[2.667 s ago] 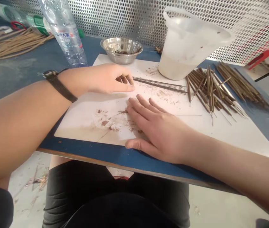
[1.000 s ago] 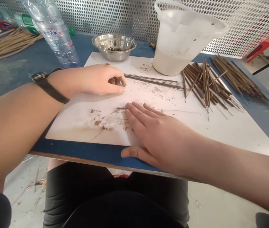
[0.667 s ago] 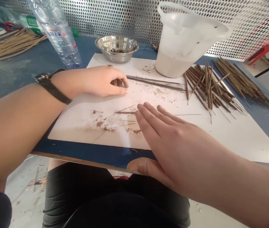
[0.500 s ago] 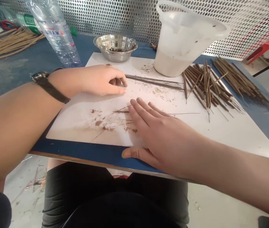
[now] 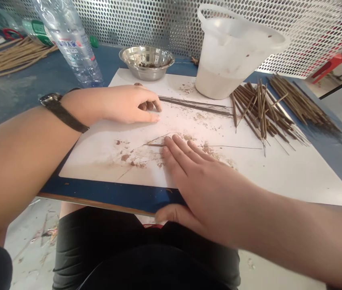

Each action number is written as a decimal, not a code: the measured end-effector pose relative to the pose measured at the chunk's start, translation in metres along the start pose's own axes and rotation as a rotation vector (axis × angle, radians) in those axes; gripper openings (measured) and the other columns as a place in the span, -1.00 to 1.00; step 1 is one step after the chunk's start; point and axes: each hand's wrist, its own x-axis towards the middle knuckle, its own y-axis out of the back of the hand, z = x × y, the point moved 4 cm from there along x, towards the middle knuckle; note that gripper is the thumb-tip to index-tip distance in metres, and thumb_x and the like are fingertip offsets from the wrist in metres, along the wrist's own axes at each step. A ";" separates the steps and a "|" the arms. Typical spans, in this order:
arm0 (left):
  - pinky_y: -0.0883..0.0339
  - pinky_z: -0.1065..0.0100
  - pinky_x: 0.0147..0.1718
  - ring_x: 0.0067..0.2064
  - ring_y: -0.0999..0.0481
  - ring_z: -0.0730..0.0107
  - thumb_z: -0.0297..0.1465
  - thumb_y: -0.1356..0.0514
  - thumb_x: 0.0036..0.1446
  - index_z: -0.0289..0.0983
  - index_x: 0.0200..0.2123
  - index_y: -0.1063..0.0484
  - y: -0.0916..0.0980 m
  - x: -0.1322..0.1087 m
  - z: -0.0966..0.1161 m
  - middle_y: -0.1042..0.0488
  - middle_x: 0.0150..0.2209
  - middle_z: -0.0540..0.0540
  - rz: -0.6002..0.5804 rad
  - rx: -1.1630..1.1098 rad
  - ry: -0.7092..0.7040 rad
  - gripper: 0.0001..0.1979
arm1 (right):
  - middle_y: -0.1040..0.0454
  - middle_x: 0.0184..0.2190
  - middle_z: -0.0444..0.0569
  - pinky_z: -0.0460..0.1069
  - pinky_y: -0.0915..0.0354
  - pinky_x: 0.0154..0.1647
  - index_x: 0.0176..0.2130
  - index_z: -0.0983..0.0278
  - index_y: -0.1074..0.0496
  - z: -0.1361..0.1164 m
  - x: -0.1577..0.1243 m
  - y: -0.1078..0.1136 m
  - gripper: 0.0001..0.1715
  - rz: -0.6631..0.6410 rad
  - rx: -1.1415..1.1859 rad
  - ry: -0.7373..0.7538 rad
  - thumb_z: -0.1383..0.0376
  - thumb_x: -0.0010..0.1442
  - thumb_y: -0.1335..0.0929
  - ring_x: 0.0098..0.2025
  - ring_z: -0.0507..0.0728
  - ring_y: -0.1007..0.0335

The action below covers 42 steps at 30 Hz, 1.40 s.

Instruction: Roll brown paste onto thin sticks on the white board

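Two hands at a white board (image 5: 279,189) on a blue table (image 5: 13,100);
right hand (image 5: 201,189) spread flat across a thin paste-smeared stick (image 5: 154,145), amid brown smears; left hand (image 5: 134,105) curled just beside a row of thin sticks (image 5: 195,105), its grip impossible to tell.

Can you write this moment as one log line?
left hand: curled beside thin sticks | right hand: flat on white board, fingertips at dark stick
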 end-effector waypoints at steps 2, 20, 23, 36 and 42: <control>-0.35 -0.01 0.25 0.27 -0.52 -0.14 0.21 -0.20 0.22 0.00 0.37 -0.56 0.000 0.001 0.000 -0.60 0.28 -0.09 -0.001 0.008 -0.004 -0.24 | -0.02 0.62 0.53 0.44 -0.16 0.61 0.57 0.64 -0.17 -0.004 -0.004 0.001 0.30 -0.002 0.001 0.003 -0.40 0.48 -0.16 0.68 0.58 0.09; -0.29 0.13 0.26 0.32 -0.47 -0.02 0.19 -0.09 0.37 -0.09 0.43 -0.49 -0.002 0.000 -0.004 -0.59 0.33 -0.04 -0.009 0.073 0.013 -0.24 | -0.04 0.66 0.31 0.48 -0.03 0.64 0.64 0.45 -0.08 0.030 -0.005 0.020 0.18 0.040 0.037 -0.015 -0.35 0.53 -0.13 0.70 0.59 0.20; -0.28 0.12 0.29 0.32 -0.47 -0.04 0.18 -0.10 0.36 -0.11 0.44 -0.48 -0.002 0.000 -0.003 -0.57 0.34 -0.07 -0.016 0.087 0.018 -0.23 | -0.02 0.67 0.31 0.49 -0.02 0.64 0.65 0.45 -0.06 0.038 0.001 0.017 0.22 0.017 0.044 -0.051 -0.38 0.51 -0.12 0.70 0.61 0.21; -0.32 0.05 0.29 0.33 -0.47 -0.14 0.18 -0.11 0.33 -0.09 0.44 -0.49 -0.002 0.003 -0.003 -0.56 0.34 -0.12 -0.019 0.099 0.015 -0.22 | 0.07 0.68 0.39 0.52 -0.03 0.63 0.65 0.51 -0.02 0.027 -0.001 0.002 0.26 -0.025 0.021 -0.072 -0.39 0.50 -0.09 0.70 0.62 0.27; -0.35 -0.01 0.26 0.27 -0.54 -0.18 0.16 -0.17 0.28 -0.09 0.37 -0.55 -0.001 0.002 0.001 -0.55 0.34 -0.16 0.003 0.085 0.007 -0.26 | 0.07 0.69 0.32 0.48 -0.04 0.64 0.67 0.43 0.00 0.022 -0.013 0.004 0.22 -0.006 0.036 -0.048 -0.38 0.50 -0.12 0.71 0.59 0.26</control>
